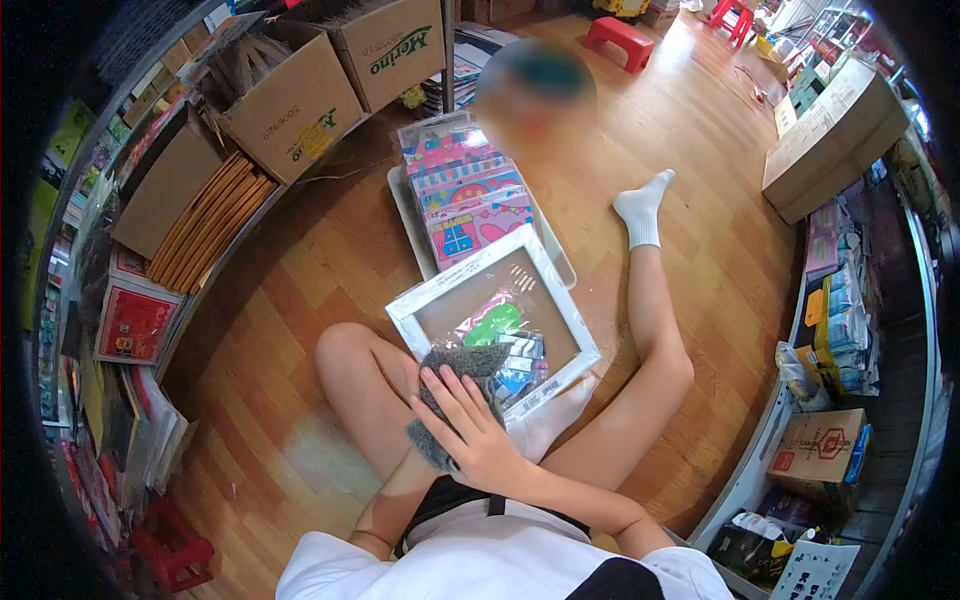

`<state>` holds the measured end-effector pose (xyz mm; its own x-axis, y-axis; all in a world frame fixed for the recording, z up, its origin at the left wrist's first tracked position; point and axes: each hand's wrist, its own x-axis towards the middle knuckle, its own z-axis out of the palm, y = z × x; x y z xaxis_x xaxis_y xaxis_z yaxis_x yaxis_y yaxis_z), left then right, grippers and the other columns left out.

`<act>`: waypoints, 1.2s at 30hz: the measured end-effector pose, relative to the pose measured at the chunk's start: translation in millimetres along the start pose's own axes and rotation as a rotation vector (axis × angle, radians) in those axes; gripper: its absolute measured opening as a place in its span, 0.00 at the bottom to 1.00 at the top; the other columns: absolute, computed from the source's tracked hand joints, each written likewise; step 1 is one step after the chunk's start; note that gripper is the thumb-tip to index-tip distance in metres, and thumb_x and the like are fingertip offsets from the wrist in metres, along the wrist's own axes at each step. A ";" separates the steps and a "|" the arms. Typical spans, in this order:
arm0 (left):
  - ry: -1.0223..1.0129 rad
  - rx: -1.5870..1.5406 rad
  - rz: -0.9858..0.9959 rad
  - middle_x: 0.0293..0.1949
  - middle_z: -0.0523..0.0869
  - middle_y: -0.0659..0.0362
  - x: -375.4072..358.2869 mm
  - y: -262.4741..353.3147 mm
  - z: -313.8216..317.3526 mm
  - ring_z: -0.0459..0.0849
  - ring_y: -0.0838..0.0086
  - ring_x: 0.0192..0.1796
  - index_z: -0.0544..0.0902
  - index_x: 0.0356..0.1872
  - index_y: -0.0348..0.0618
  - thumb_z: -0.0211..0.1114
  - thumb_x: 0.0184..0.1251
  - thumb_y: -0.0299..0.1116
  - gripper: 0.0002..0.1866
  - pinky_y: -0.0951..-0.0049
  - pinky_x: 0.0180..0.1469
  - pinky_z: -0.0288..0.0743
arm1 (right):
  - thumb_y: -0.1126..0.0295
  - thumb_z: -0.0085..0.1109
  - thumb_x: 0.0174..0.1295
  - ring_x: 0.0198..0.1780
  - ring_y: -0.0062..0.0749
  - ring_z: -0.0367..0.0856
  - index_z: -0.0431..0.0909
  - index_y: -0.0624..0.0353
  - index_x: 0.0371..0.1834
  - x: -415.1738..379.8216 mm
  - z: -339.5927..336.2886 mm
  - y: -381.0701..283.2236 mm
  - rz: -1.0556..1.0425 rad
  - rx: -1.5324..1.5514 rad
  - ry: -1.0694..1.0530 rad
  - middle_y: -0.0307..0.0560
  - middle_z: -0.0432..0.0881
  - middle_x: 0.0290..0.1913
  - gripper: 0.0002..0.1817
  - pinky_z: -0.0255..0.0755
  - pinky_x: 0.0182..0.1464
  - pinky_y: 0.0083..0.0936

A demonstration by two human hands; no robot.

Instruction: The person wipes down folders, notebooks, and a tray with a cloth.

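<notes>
1. Right hand (475, 435): fingers straight, slightly apart, laid over the grey cloth (468, 360).
2. White frame (562, 295) lies ahead and rightward, near edge beside the cloth.
3. Left hand: hidden, grip untellable.

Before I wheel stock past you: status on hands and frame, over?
Right hand flat on grey cloth at white frame. Left grip obscured. White tray of packets just beyond.

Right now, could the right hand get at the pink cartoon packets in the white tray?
Probably yes, with a stretch: the cartoon packets lie mostly uncovered beyond the white frame. The right hand, resting on the grey cloth, must reach over that frame.
</notes>
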<state>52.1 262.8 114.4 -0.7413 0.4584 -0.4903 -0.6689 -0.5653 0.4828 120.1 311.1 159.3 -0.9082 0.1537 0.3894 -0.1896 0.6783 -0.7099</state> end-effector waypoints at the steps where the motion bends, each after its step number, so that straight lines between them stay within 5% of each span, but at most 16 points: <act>1: -0.173 -0.036 -0.061 0.65 0.69 0.54 3.2 7.1 -0.1 0.69 0.63 0.66 0.61 0.68 0.42 0.38 0.68 0.66 0.40 0.60 0.69 0.59 | 0.74 0.63 0.44 0.74 0.54 0.52 0.65 0.57 0.67 4.7 -1.7 0.6 -0.027 -0.047 -0.014 0.57 0.57 0.72 0.39 0.42 0.72 0.51; 3: -0.513 -0.104 -0.179 0.65 0.69 0.53 5.9 22.4 -0.1 0.69 0.64 0.66 0.62 0.67 0.41 0.37 0.69 0.66 0.40 0.61 0.69 0.59 | 0.78 0.53 0.50 0.74 0.53 0.52 0.63 0.58 0.67 14.2 -15.4 25.5 0.027 -0.224 0.113 0.57 0.56 0.72 0.35 0.45 0.71 0.54; 6: -0.416 -0.001 -0.091 0.59 0.74 0.55 1.3 31.1 5.7 0.72 0.65 0.61 0.65 0.65 0.42 0.37 0.69 0.65 0.38 0.62 0.64 0.66 | 0.84 0.54 0.45 0.75 0.55 0.47 0.58 0.60 0.70 36.4 -53.0 53.9 0.328 -0.382 0.300 0.57 0.53 0.73 0.42 0.39 0.73 0.53; 8: -0.347 0.019 -0.089 0.55 0.76 0.57 -4.6 31.2 13.5 0.74 0.67 0.57 0.66 0.64 0.42 0.38 0.69 0.65 0.38 0.62 0.59 0.70 | 0.86 0.54 0.43 0.75 0.56 0.45 0.54 0.63 0.71 35.6 -47.8 64.2 0.344 -0.291 0.430 0.59 0.52 0.74 0.44 0.38 0.73 0.52; 9: -0.482 -0.110 -0.131 0.56 0.76 0.57 0.9 26.2 6.5 0.73 0.67 0.58 0.66 0.64 0.43 0.38 0.70 0.65 0.37 0.62 0.61 0.68 | 0.87 0.54 0.43 0.76 0.56 0.44 0.53 0.65 0.72 34.8 -47.6 67.3 0.355 -0.249 0.495 0.59 0.51 0.74 0.45 0.37 0.73 0.52; 11: -0.749 -0.373 -0.219 0.59 0.75 0.58 14.4 10.9 -15.6 0.71 0.67 0.61 0.66 0.65 0.44 0.39 0.70 0.64 0.36 0.62 0.64 0.65 | 0.85 0.53 0.47 0.75 0.56 0.46 0.53 0.68 0.71 25.9 -24.2 48.7 0.229 -0.169 0.373 0.63 0.52 0.73 0.42 0.39 0.73 0.49; 14: -0.645 -0.436 -0.246 0.68 0.65 0.57 12.1 4.0 -15.1 0.64 0.68 0.69 0.60 0.70 0.46 0.38 0.68 0.66 0.40 0.64 0.71 0.55 | 0.80 0.56 0.48 0.75 0.53 0.50 0.58 0.64 0.70 8.1 4.2 10.2 0.012 -0.064 0.018 0.61 0.54 0.73 0.40 0.43 0.72 0.49; 17: -0.741 -0.563 -0.270 0.69 0.64 0.57 16.3 8.0 -22.7 0.62 0.68 0.70 0.61 0.70 0.46 0.36 0.70 0.65 0.39 0.64 0.72 0.52 | 0.79 0.50 0.53 0.75 0.51 0.51 0.59 0.61 0.70 14.5 -9.8 29.4 0.018 -0.096 -0.017 0.60 0.53 0.73 0.35 0.43 0.72 0.50; 18: -0.431 0.023 -0.161 0.67 0.66 0.54 5.0 20.8 1.2 0.66 0.65 0.68 0.61 0.69 0.45 0.36 0.68 0.68 0.41 0.62 0.70 0.58 | 0.80 0.53 0.52 0.75 0.51 0.50 0.59 0.61 0.70 20.7 -22.7 39.7 0.117 -0.164 0.100 0.60 0.53 0.73 0.37 0.43 0.72 0.50; 19: -0.317 0.172 -0.122 0.65 0.69 0.52 6.8 21.8 -7.0 0.70 0.63 0.64 0.61 0.69 0.44 0.36 0.66 0.70 0.43 0.58 0.66 0.64 | 0.80 0.55 0.50 0.75 0.51 0.50 0.58 0.61 0.70 28.1 -38.4 52.0 0.211 -0.232 0.217 0.60 0.53 0.73 0.38 0.42 0.72 0.50; 21: -0.414 0.018 -0.130 0.60 0.74 0.54 -2.9 24.9 4.2 0.73 0.65 0.60 0.67 0.64 0.46 0.36 0.70 0.65 0.36 0.61 0.63 0.68 | 0.82 0.57 0.48 0.75 0.53 0.49 0.57 0.63 0.71 34.9 -60.2 82.7 0.351 -0.257 0.460 0.62 0.53 0.73 0.41 0.40 0.73 0.51; 24: -0.748 -0.190 -0.283 0.64 0.70 0.54 16.3 9.7 -24.7 0.70 0.64 0.64 0.62 0.68 0.46 0.36 0.71 0.63 0.35 0.61 0.66 0.64 | 0.85 0.50 0.49 0.75 0.53 0.47 0.56 0.65 0.71 31.6 -48.3 75.5 0.296 -0.176 0.489 0.63 0.53 0.73 0.39 0.37 0.73 0.48; 27: -0.399 0.092 -0.064 0.68 0.65 0.55 3.2 -6.0 -1.7 0.65 0.64 0.68 0.58 0.70 0.46 0.38 0.72 0.61 0.35 0.61 0.69 0.59 | 0.82 0.52 0.49 0.76 0.54 0.45 0.53 0.68 0.71 17.1 -8.1 33.2 0.078 -0.017 0.121 0.63 0.49 0.74 0.40 0.36 0.73 0.49; 29: -0.236 -0.039 0.391 0.70 0.60 0.52 -19.7 -32.3 58.2 0.60 0.64 0.71 0.57 0.71 0.45 0.35 0.68 0.67 0.41 0.60 0.71 0.56 | 0.82 0.55 0.47 0.75 0.53 0.48 0.55 0.66 0.71 21.4 -8.3 19.7 -0.033 -0.004 0.036 0.62 0.52 0.73 0.42 0.39 0.72 0.51; 32: -0.366 0.229 -0.243 0.63 0.71 0.51 5.0 15.2 -5.6 0.72 0.61 0.63 0.60 0.69 0.44 0.36 0.65 0.71 0.44 0.57 0.65 0.66 | 0.83 0.55 0.47 0.75 0.54 0.49 0.56 0.64 0.71 31.6 -42.3 50.9 0.079 -0.198 0.182 0.62 0.53 0.73 0.41 0.40 0.73 0.51; 36: -0.386 0.263 -0.287 0.61 0.73 0.48 1.8 26.2 -18.5 0.74 0.62 0.60 0.61 0.68 0.44 0.36 0.63 0.72 0.45 0.58 0.59 0.72 | 0.86 0.57 0.44 0.75 0.54 0.47 0.55 0.63 0.71 32.5 -61.3 96.3 0.338 -0.161 0.492 0.62 0.53 0.73 0.44 0.37 0.74 0.49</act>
<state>34.3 236.1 112.8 -0.4603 0.8153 -0.3513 -0.8020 -0.2122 0.5584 95.3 425.4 139.5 -0.6222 0.6663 0.4110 0.1722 0.6286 -0.7584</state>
